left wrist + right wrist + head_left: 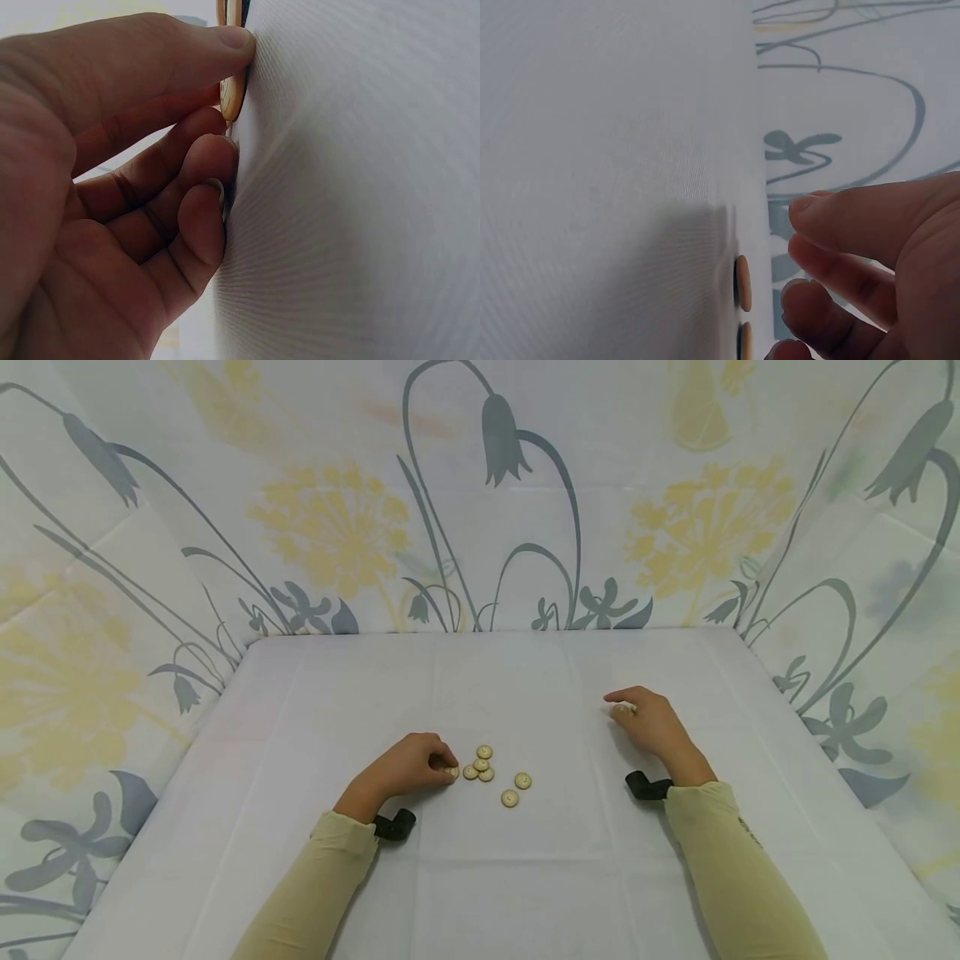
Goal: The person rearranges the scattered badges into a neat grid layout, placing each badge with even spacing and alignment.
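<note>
Here's the button [232, 100], low at the white tabletop [510, 893], and your left hand [408, 767] has it pinched between thumb and fingers! Just beside it, four buttons [481, 765] bunch up, one seemingly overlapping its neighbours; two loose buttons [517, 789] lie nearer you. Out right, your right hand [651, 727] hovers, fingers loosely bent and apart, gripping nothing, with two more buttons [742, 285] close by. Careful: that thin rim gives your thumb little to hold, so the button could slip. Drift sideways and your knuckles might scatter the bunch; dip the right hand and its fingertips could nudge that pair.
</note>
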The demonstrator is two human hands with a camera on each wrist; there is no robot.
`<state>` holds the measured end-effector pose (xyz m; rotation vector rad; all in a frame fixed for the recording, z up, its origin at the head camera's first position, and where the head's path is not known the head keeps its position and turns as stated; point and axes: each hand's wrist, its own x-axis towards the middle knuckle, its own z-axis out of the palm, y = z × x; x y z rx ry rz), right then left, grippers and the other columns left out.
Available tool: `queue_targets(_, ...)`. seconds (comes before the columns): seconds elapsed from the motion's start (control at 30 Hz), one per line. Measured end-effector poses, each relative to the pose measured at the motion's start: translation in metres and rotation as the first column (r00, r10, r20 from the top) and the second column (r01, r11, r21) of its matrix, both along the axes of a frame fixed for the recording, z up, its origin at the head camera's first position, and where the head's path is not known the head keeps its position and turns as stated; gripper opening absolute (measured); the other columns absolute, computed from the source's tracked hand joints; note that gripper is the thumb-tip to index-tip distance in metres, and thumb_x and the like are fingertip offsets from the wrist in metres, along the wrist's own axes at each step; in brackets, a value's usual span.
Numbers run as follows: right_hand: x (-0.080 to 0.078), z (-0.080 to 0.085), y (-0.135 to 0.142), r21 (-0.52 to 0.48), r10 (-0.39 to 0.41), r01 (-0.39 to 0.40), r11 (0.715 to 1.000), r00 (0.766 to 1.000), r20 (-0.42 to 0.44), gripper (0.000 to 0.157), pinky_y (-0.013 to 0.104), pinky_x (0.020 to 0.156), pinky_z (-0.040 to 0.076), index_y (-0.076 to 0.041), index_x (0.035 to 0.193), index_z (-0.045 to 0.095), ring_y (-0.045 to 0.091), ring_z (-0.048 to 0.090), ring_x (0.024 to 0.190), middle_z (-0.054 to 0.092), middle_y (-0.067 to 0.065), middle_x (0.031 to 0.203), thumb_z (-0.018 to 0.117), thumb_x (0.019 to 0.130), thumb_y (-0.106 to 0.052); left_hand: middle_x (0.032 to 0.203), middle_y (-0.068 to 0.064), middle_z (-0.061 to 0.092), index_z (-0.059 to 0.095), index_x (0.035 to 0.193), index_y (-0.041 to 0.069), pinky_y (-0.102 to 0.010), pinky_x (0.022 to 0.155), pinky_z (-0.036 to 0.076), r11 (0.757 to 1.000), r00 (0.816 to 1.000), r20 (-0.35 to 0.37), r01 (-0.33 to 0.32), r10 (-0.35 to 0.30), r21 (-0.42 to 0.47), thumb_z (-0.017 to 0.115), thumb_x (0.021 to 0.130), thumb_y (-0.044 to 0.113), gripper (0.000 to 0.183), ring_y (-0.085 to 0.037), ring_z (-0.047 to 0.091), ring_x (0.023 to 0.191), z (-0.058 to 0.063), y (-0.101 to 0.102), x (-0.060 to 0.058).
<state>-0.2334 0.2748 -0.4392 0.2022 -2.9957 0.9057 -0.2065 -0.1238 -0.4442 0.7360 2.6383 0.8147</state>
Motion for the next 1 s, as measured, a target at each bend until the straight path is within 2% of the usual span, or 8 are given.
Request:
queue_targets(0.3, 0.003, 0.004, -0.011, 0.013, 0.071, -0.07, 0.997, 0.996, -0.055, 0.031, 0.056, 0.102, 0.04, -0.006, 0.124, 0.065, 0.042, 0.052, 0.123, 0.058, 0.02, 0.131, 0.059, 0.094, -0.013, 0.087, 0.004, 0.062, 0.075, 0.097, 0.013, -0.024, 0.074, 0.048, 1.0, 1.0, 0.003, 0.004, -0.004, 0.004, 0.077, 0.083, 0.02, 0.016, -0.008, 0.055, 0.08, 0.004, 0.001, 0.001)
queue_targets(0.43, 0.004, 0.007, -0.018, 0.035, 0.103, -0.101, 0.994, 0.992, -0.076, 0.031, 0.049, 0.089, 0.047, -0.007, 0.122, 0.066, 0.035, 0.06, 0.1, 0.059, 0.019, 0.128, 0.061, 0.092, -0.013, 0.087, 0.004, 0.062, 0.075, 0.097, 0.013, -0.025, 0.074, 0.048, 1.0, 1.0, 0.004, 0.005, -0.005, 0.008, 0.077, 0.083, 0.02, 0.016, -0.008, 0.055, 0.08, 0.005, 0.001, 0.002)
queue_targets(0.57, 0.006, 0.008, -0.026, 0.052, 0.13, -0.126, 0.991, 0.989, -0.071, 0.031, 0.036, 0.072, 0.046, -0.01, 0.122, 0.066, 0.023, 0.057, 0.08, 0.059, 0.016, 0.127, 0.063, 0.092, -0.014, 0.087, 0.004, 0.062, 0.075, 0.097, 0.013, -0.025, 0.074, 0.048, 1.0, 1.0, 0.007, 0.003, -0.003, 0.015, 0.077, 0.083, 0.02, 0.016, -0.008, 0.055, 0.08, 0.005, 0.0, 0.002)
queue_targets(0.67, 0.009, 0.01, -0.032, 0.051, 0.146, -0.143, 0.988, 0.987, -0.063, 0.031, 0.032, 0.069, 0.044, -0.011, 0.123, 0.066, 0.02, 0.055, 0.077, 0.059, 0.014, 0.128, 0.063, 0.092, -0.015, 0.088, 0.004, 0.062, 0.075, 0.097, 0.013, -0.025, 0.074, 0.048, 1.0, 1.0, 0.01, 0.0, -0.001, 0.019, 0.077, 0.083, 0.02, 0.016, -0.008, 0.055, 0.08, 0.004, 0.0, 0.002)
queue_targets(1.0, 0.015, 0.011, -0.049, 0.035, 0.203, -0.201, 0.979, 0.977, -0.061, 0.03, 0.03, 0.067, 0.044, -0.012, 0.121, 0.067, 0.018, 0.054, 0.077, 0.059, 0.012, 0.126, 0.065, 0.091, -0.013, 0.088, 0.005, 0.062, 0.074, 0.097, 0.013, -0.025, 0.074, 0.048, 1.0, 1.0, 0.014, -0.005, 0.004, 0.024, 0.077, 0.083, 0.02, 0.016, -0.008, 0.055, 0.08, 0.0, 0.0, 0.001)
